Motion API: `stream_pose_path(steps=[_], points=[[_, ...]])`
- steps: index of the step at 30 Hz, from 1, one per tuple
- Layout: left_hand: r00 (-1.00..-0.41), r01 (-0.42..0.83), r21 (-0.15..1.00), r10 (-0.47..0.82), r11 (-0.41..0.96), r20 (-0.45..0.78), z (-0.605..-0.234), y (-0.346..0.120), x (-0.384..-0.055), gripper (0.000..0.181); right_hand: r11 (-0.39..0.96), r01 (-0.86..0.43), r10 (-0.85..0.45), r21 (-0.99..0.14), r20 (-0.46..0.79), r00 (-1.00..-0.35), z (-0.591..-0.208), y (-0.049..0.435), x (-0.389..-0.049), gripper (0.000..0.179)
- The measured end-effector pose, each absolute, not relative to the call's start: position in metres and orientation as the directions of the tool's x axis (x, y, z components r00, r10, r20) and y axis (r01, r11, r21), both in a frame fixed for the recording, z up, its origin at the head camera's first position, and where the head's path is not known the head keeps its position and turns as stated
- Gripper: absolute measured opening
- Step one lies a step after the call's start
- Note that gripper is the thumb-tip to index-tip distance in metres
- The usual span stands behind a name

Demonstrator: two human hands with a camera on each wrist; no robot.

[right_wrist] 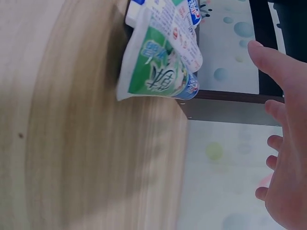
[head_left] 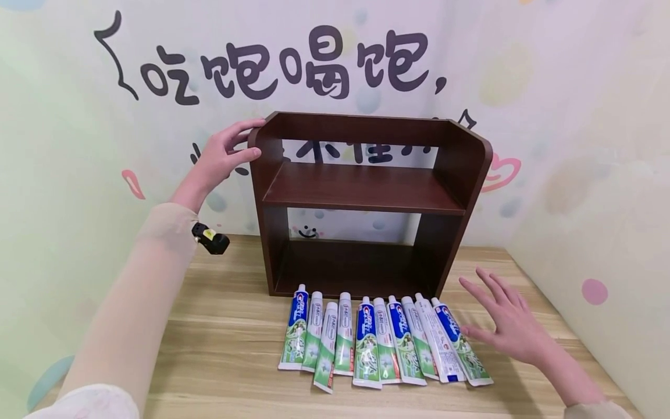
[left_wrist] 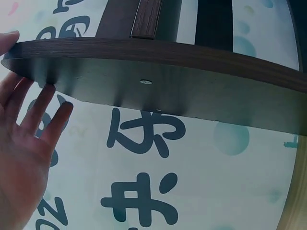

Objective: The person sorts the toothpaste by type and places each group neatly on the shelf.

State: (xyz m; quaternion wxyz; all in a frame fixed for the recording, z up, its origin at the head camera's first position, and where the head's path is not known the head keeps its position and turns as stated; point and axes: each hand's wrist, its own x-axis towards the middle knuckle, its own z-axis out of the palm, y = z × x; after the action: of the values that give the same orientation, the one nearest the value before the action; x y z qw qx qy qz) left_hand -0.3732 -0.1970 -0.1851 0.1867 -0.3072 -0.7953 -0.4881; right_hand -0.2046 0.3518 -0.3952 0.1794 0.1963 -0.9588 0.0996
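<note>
A dark brown two-tier wooden shelf (head_left: 361,189) stands upright on the table in the head view. My left hand (head_left: 222,154) touches the upper end of its left side panel (left_wrist: 192,91), thumb at the front edge and fingers fairly straight against the outer face. In front of the shelf's base lies a row of several toothpaste tubes, blue-and-green ones and white-and-green ones. My right hand (head_left: 510,323) hovers empty with spread fingers, just right of the rightmost toothpaste tube (head_left: 460,343). The right wrist view shows that tube's green end (right_wrist: 156,69) apart from the hand.
The wood-grain table (head_left: 225,349) runs up to a back wall (head_left: 209,35) with large black lettering. Another wall (head_left: 591,192) borders the table on the right. A small black wrist camera (head_left: 213,240) is strapped to the left forearm.
</note>
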Motion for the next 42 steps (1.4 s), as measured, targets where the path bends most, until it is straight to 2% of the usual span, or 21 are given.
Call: stream_pose_path(steps=[10, 16, 23, 28, 35, 42], points=[[-0.759, 0.651, 0.673, 0.308, 0.35, 0.574, -0.181, -0.198, -0.374, 0.052, 0.908, -0.396, -0.333, -0.134, 0.339, -0.88, -0.402, 0.353, -0.206, 0.089], [-0.756, 0.654, 0.658, 0.304, 0.373, 0.579, -0.182, -0.197, -0.378, 0.05, 0.886, -0.44, -0.37, -0.144, 0.352, -0.86, -0.41, 0.353, -0.209, 0.086], [-0.722, 0.692, 0.658, 0.276, 0.297, 0.634, -0.192, -0.193, -0.387, 0.051, 0.838, -0.483, -0.395, -0.254, 0.33, -0.858, -0.419, 0.354, -0.212, 0.079], [-0.711, 0.703, 0.648, 0.273, 0.292, 0.648, -0.194, -0.195, -0.388, 0.052, 0.819, -0.484, -0.399, -0.308, 0.3, -0.867, -0.425, 0.354, -0.215, 0.074], [-0.718, 0.696, 0.638, 0.317, 0.329, 0.619, -0.19, -0.199, -0.382, 0.049, 0.795, -0.429, -0.406, -0.429, 0.149, -0.902, -0.428, 0.359, -0.217, 0.068], [-0.709, 0.705, 0.638, 0.336, 0.309, 0.62, -0.189, -0.198, -0.382, 0.054, 0.724, -0.419, -0.474, -0.548, 0.048, -0.879, -0.429, 0.361, -0.219, 0.071]])
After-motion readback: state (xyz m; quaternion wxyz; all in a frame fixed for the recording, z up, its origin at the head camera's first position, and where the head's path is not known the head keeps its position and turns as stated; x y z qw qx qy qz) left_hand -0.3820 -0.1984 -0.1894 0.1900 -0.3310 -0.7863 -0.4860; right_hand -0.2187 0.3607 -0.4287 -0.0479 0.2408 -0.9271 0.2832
